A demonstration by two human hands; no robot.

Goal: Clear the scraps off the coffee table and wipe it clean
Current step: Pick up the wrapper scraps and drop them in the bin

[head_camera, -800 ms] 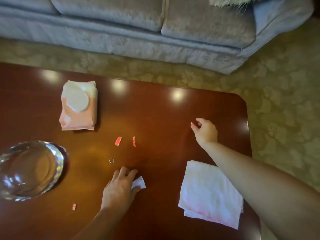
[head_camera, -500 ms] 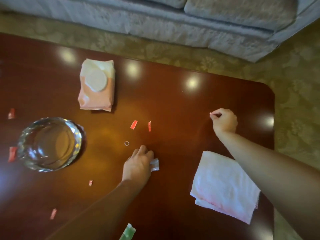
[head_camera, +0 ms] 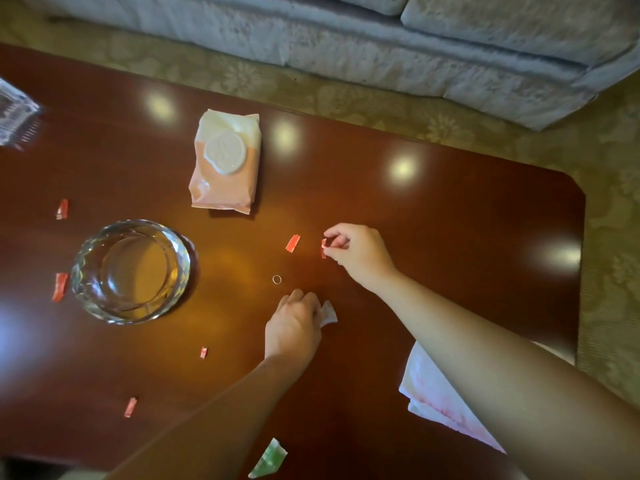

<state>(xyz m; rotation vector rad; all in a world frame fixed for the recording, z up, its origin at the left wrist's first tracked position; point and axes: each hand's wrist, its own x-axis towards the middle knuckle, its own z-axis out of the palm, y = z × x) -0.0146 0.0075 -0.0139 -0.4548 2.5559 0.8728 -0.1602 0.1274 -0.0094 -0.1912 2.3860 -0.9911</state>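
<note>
Across the top of the frame I see a grey-blue sofa (head_camera: 346, 53) with a textured weave, its seat cushions at upper right. Olive-gold carpet (head_camera: 609, 209) with a floral pattern shows below it and down the right edge. The glossy reddish-brown coffee table (head_camera: 450, 230) under me fills the rest, dotted with round spots of reflected light (head_camera: 403, 168).

The left hand (head_camera: 293, 329) and right hand (head_camera: 362, 256) are bare; the left forearm (head_camera: 207, 417) and right forearm (head_camera: 485, 368) show bare skin up to the frame's edge.
</note>
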